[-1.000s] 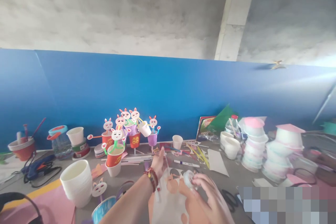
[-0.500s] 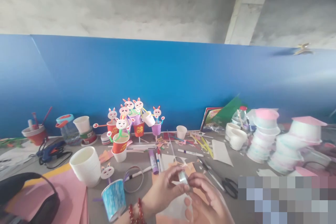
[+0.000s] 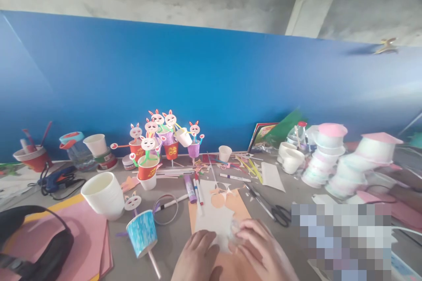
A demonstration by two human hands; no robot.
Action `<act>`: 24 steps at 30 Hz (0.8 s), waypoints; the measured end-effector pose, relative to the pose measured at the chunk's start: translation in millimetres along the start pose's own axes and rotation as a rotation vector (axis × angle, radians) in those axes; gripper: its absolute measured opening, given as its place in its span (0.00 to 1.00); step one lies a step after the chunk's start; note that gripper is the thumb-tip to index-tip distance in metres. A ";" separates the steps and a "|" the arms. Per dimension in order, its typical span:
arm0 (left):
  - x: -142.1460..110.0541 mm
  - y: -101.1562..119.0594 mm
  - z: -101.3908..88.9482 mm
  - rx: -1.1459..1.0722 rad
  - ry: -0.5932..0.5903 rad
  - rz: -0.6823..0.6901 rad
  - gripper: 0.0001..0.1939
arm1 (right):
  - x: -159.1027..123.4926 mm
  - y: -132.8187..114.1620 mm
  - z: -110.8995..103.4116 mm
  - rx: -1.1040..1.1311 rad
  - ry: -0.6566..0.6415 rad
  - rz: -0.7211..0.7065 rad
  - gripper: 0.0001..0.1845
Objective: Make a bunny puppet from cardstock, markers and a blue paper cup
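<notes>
My left hand [image 3: 198, 254] lies on the lower part of a white sheet of paper [image 3: 212, 208], its fingers flat and slightly bent, holding nothing. Just right of it, my right hand [image 3: 260, 246] pinches a small, clear, shiny roll [image 3: 235, 229] that looks like tape, low over the paper; it is blurred and partly covered by the fingers. Under the white sheet lies orange paper [image 3: 242, 204], with a cut peach-coloured circle [image 3: 218, 199] near the top. Left of the hands, a blue-painted paper cup [image 3: 142, 233] with a straw lies tilted by a rabbit face [image 3: 132, 202].
Scissors [image 3: 281, 215] lie right of the paper, a purple glue stick [image 3: 190, 189] and markers left of it. Several rabbit cup figures [image 3: 148, 164] stand behind. White cups [image 3: 104, 195] stand left; stacked painted cups [image 3: 323, 158] stand right. Headphones [image 3: 49, 254] rest on pink paper.
My hands have moved apart and down. The left hand has let go of the shiny roll and lies on the paper; the right keeps it. The view has tilted down.
</notes>
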State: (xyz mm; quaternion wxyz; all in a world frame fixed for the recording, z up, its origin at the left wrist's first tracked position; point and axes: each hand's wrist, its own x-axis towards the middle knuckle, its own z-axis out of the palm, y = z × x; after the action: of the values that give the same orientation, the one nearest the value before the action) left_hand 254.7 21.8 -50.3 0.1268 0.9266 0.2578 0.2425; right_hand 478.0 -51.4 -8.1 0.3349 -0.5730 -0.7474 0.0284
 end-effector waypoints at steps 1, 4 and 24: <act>-5.6 -2.4 8.5 0.046 -0.003 -0.017 0.12 | -1.9 -2.6 3.4 -0.010 -0.033 -0.003 0.16; -18.5 -7.4 21.1 0.041 -0.011 -0.069 0.16 | -1.8 -13.2 12.2 -0.043 -0.098 -0.014 0.18; 13.5 9.9 5.6 -0.052 -0.107 -0.268 0.27 | -18.5 2.7 31.6 -0.029 -0.095 0.068 0.23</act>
State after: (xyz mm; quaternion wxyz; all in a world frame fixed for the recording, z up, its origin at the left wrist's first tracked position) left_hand 271.9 20.2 -46.3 0.1957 0.8920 0.3656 0.1802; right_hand 465.6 -55.9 -42.4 0.2898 -0.6009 -0.7429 0.0562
